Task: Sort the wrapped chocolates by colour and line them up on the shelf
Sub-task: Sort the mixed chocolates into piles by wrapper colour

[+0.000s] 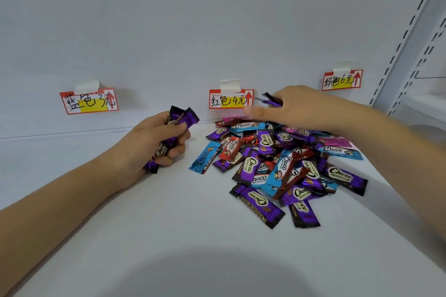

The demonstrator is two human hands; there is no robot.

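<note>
left hand (159,144): left of centre in the frame, fingers curled round a small bundle of purple chocolates (177,123), their crimped ends sticking out above and below the fist
right hand (292,108): right of centre, raised above the far edge of the pile, pinching one purple chocolate (271,101) between its fingers; the hand is motion-blurred, so the exact grip is hard to read
shelf (120,224): white board filling the lower half of the frame, meeting a white back wall along a line across the middle
pile of chocolates (277,164): centre right, an unsorted heap of purple, blue and red wrappers, with pink ones at its far and right edges, many overlapping
price labels: three taped to the back wall, blue label (89,101) at middle left, red label (230,99) at centre just behind the pile, pink label (341,79) at upper right
progress: no row laid out yet, by the look of it; purple is being gathered first
handling: each piece looks light, with glossy film that is likely slippery and a stiff bar inside; overlapped ones will probably slide when a neighbour is pulled
where to take hold: across the middle of the bar, or by a flat crimped end for one lying half buried
</note>
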